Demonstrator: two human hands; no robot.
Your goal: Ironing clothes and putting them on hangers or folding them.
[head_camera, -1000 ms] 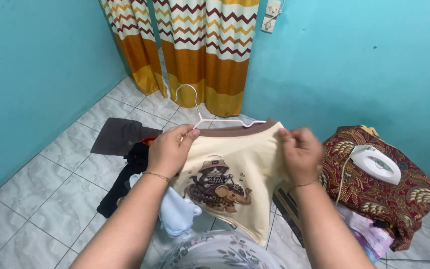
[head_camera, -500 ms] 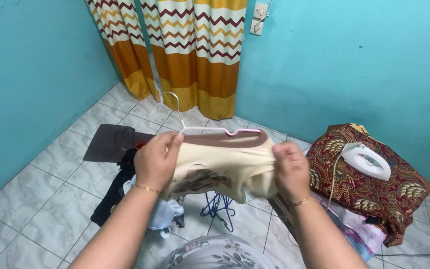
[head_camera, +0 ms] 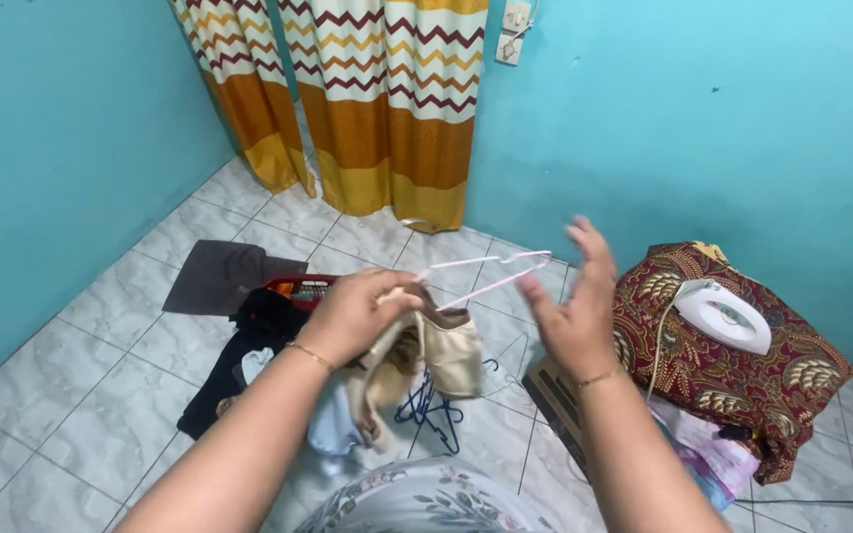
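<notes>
A: What's on the floor [head_camera: 81,395]?
B: Pale tiles w/ a dark grey cloth [head_camera: 219,276], black clothes pile [head_camera: 249,345], blue hangers [head_camera: 431,405]; patterned cloth pad [head_camera: 733,375] w/ white iron [head_camera: 723,314] on top.

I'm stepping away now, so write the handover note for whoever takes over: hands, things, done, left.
Left hand: shut on the cream shirt, which hangs bunched from a white hanger.
Right hand: open, fingers spread, holding nothing, beside the hanger's tip.
Iron sits on the patterned cloth at right. Dark clothes and blue hangers lie on the tiled floor.
Done: shirt is on the hanger.
Left: hang it up; floor clothes remain.
</notes>
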